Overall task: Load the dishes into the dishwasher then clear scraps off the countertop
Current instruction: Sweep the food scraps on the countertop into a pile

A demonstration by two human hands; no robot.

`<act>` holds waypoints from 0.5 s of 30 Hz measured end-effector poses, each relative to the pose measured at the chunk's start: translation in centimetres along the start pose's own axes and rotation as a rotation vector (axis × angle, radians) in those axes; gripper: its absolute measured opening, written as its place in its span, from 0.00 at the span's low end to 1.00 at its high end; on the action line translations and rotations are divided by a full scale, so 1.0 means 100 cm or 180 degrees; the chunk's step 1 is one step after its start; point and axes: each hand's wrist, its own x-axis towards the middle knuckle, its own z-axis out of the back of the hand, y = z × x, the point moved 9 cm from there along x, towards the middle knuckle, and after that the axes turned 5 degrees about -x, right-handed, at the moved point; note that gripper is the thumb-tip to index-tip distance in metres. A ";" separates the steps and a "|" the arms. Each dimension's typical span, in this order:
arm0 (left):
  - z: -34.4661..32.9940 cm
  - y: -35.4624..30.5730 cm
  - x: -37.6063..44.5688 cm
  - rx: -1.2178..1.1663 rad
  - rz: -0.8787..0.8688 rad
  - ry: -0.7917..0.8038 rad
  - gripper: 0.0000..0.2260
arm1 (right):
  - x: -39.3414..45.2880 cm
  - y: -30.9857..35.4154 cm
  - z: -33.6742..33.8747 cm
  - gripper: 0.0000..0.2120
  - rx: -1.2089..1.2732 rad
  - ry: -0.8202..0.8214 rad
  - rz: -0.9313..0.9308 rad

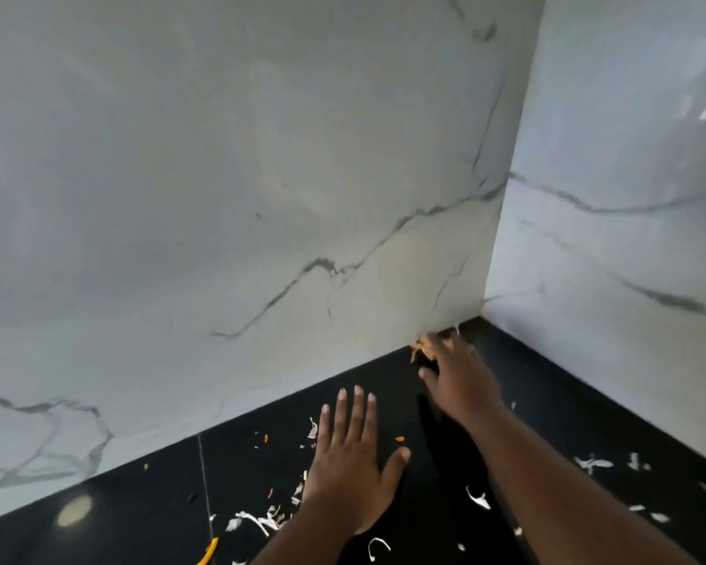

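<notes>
We see a glossy black stone table [567,381] strewn with white and orange vegetable scraps [261,519]. Our left hand [353,458] lies flat, fingers straight and spread. Our right hand [457,373] reaches into the white marble wall [261,177] corner, fingers touching orange peelings [420,347]; whether they grip is unclear.

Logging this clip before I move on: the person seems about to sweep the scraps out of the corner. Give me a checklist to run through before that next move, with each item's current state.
1. Right hand has reached the corner pile of scraps: ok.
2. Right-hand grip on that pile: cannot tell, the fingers are blurred.
3. Left hand flat and free to catch or gather: ok, fingers straight on the countertop.
4. Countertop already free of scraps: not ok, white peels and orange bits lie scattered.
5. Bin or container for the scraps in view: not ok, none visible.
</notes>
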 end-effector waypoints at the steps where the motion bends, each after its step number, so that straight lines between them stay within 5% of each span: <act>1: -0.006 -0.001 0.008 0.0048 -0.0100 -0.0166 0.38 | 0.026 -0.005 -0.014 0.27 0.0016 0.0040 -0.0057; 4: -0.017 -0.002 0.006 -0.0157 -0.0213 -0.0185 0.39 | 0.065 -0.016 -0.048 0.16 0.0231 0.0307 -0.0249; 7: -0.021 0.010 0.004 -0.0175 0.0072 0.0048 0.36 | 0.051 -0.018 -0.027 0.08 0.0351 -0.0071 -0.0415; 15: 0.051 -0.037 -0.055 -0.0038 -0.0223 -0.0182 0.39 | -0.134 0.006 0.098 0.07 0.0449 -0.0345 0.0050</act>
